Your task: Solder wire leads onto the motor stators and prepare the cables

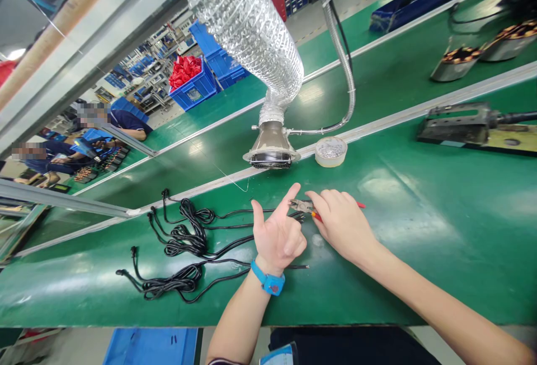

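We hold pliers (302, 206) in our right hand (344, 224), nose just beside our left hand (277, 237). Black cables (191, 236) coiled on green surface (453, 275).

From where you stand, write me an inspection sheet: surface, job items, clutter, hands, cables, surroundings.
Surface: green bench top, glossy, with light reflections.
Job items: pliers, red and orange on the handles; black cables.
Clutter: round pale item near the hood; metal holder at the right.
Hands: right hand grips the pliers; left hand has thumb and index finger extended, others curled, its hold unclear; blue wristband on that wrist.
Cables: coiled left of the hands; some strands pass behind the left hand, partly hidden.
Surroundings: silver duct leading to the hood, blue crate of red items, co-workers at far left.
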Motion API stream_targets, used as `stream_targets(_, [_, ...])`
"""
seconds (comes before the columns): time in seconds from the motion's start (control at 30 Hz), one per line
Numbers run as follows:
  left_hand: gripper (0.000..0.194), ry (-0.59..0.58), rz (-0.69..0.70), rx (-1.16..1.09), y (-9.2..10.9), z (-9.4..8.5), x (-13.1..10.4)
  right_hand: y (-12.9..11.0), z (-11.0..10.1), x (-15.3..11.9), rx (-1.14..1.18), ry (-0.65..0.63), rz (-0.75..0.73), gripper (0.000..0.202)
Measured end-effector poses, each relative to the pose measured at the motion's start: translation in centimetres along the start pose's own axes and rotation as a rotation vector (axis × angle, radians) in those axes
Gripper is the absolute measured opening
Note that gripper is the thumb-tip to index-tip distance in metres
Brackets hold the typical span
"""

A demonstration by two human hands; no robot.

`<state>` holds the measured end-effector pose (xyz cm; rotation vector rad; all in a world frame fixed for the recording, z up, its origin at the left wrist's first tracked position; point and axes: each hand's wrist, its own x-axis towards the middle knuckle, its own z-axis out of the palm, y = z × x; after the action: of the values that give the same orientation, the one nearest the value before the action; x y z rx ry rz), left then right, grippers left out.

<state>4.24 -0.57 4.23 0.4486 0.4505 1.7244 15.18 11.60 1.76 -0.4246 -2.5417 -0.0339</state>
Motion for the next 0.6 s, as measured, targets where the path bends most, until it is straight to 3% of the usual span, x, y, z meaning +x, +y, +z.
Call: stream_targets(0.6, [0.104,0.040,-0.017,-0.016,0.20,0.39,-0.18,0.28,-0.14,0.02,-0.095,0.009,-0.018,0.026])
